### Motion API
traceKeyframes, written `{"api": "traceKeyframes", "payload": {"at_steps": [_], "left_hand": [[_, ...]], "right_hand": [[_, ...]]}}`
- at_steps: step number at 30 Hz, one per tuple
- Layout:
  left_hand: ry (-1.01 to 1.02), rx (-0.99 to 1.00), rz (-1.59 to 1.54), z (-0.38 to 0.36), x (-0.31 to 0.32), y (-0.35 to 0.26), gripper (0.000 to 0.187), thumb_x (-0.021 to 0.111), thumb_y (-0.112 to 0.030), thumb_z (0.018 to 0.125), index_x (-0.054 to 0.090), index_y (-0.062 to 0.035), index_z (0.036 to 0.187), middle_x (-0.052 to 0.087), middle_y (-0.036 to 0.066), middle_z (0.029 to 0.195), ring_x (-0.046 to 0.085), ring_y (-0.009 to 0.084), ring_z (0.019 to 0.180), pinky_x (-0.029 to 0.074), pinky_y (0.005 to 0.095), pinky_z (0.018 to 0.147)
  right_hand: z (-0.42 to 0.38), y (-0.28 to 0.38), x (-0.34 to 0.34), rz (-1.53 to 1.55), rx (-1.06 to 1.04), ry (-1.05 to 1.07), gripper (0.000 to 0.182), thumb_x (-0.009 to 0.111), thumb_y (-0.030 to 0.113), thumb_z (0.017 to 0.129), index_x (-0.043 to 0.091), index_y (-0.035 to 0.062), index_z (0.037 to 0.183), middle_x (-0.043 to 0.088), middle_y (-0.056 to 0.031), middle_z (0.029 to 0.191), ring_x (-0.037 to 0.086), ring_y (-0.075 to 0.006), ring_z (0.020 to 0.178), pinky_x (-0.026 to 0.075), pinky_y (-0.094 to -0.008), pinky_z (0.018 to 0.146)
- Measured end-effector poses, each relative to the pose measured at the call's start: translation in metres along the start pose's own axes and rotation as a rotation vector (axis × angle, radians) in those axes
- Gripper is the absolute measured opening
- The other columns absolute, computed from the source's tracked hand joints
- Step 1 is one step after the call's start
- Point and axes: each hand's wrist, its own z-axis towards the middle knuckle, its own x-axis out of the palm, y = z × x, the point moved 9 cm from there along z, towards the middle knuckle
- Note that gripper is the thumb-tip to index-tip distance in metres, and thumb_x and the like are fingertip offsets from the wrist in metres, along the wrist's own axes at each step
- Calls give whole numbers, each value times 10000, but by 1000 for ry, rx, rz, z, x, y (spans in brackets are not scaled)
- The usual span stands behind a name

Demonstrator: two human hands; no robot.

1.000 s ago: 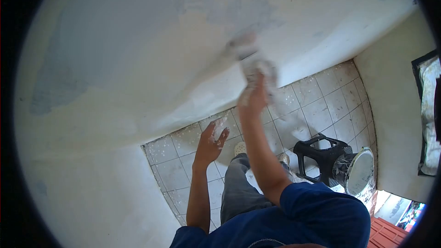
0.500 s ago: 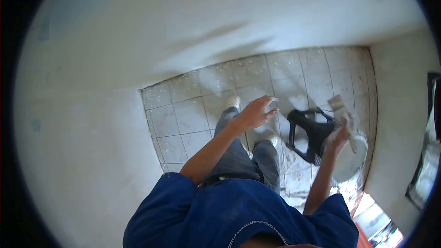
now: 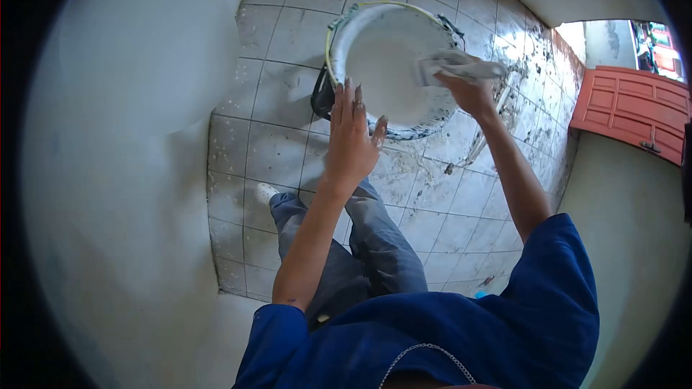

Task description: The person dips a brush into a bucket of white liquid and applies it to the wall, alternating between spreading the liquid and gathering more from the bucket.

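A large round bucket [image 3: 337,37] holds a smooth white paint-like mix [image 3: 386,75], and its rim is crusted with splashes. My right hand [image 3: 467,94] grips a wide paintbrush [image 3: 461,66] coated in white; the brush lies over the right side of the bucket's mouth, blurred by motion. At the near left rim is my left hand [image 3: 351,133], fingers stretched out and smeared with white, holding nothing. Part of a black plastic stool [image 3: 322,95] shows beside the bucket's left wall, the remainder hidden behind it.
The tiled floor [image 3: 281,144] carries white specks, with dark dirt and debris to the right. Pale walls [image 3: 137,173] rise on the left and right. A red panelled door [image 3: 631,112] stands at the far right, by a bright opening. My white shoe [image 3: 265,192] is on the tiles.
My view and body have turned to the right, so the bucket now sits ahead of me. The brush has moved over the bucket's mouth, and my left hand has come to its rim.
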Motion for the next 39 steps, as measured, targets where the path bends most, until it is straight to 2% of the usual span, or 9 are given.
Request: {"api": "traceKeyframes", "payload": {"at_steps": [6,15,18,25,28,30,31,37,39], "left_hand": [[103,-75,222,-21,40,21,641,518,-250,841,233,132,1270,173,269,1368,139,396,1293,155,510,1035],[18,5,-56,-38,17,44,625,543,-175,822,227,-31,1342,143,219,1404,142,380,1303,155,503,1032],[-2,-38,-32,-56,-17,66,606,543,-218,828,255,-45,1332,188,198,1394,141,378,1302,162,486,1037],[-181,-184,-20,-139,-150,167,478,540,-236,847,367,-51,1252,377,180,1271,318,335,1222,270,432,1002],[-303,-356,-110,-201,-216,228,437,580,-232,824,432,-41,1188,465,175,1181,417,318,1141,328,397,959],[-354,-469,-172,-251,-253,274,430,594,-240,815,455,-27,1162,496,183,1141,459,315,1096,355,377,932],[-375,-524,-217,-278,-265,294,428,601,-244,810,466,-20,1149,511,187,1121,479,313,1074,368,366,918],[-560,-775,-85,-459,-346,389,369,570,-239,825,501,3,1095,555,202,1045,531,348,981,411,380,857],[-594,-897,-2,-513,-362,405,365,570,-227,826,507,11,1096,555,211,1063,528,346,1006,406,375,867]], "right_hand": [[14,-46,93,-25,13,210,203,655,125,668,644,73,864,638,-107,881,597,-264,808,477,-320,698],[6,-76,114,-376,61,251,237,622,222,754,630,102,958,631,-129,902,608,-259,808,466,-344,687],[4,-109,77,112,314,142,276,566,163,832,561,41,1079,574,-42,1020,548,-124,866,463,-246,708],[10,-6,32,634,166,-151,385,486,244,868,470,0,1165,481,-130,1168,493,-216,1051,444,-308,877],[6,71,111,564,-117,-206,380,429,223,884,446,-22,1174,479,-141,1181,483,-235,1079,418,-328,918],[-15,146,210,1001,217,-280,381,419,204,879,426,-20,1187,483,-147,1174,483,-246,1080,395,-343,932],[-19,214,268,1112,-43,19,393,469,217,867,459,-23,1178,495,-168,1172,472,-267,1102,357,-373,976],[-149,339,605,908,39,199,276,473,143,896,511,-7,1125,467,-95,1160,454,-190,1086,385,-313,918],[-191,362,689,1282,296,114,268,582,78,828,477,17,1067,497,-66,1044,499,-139,950,438,-253,796]]}}
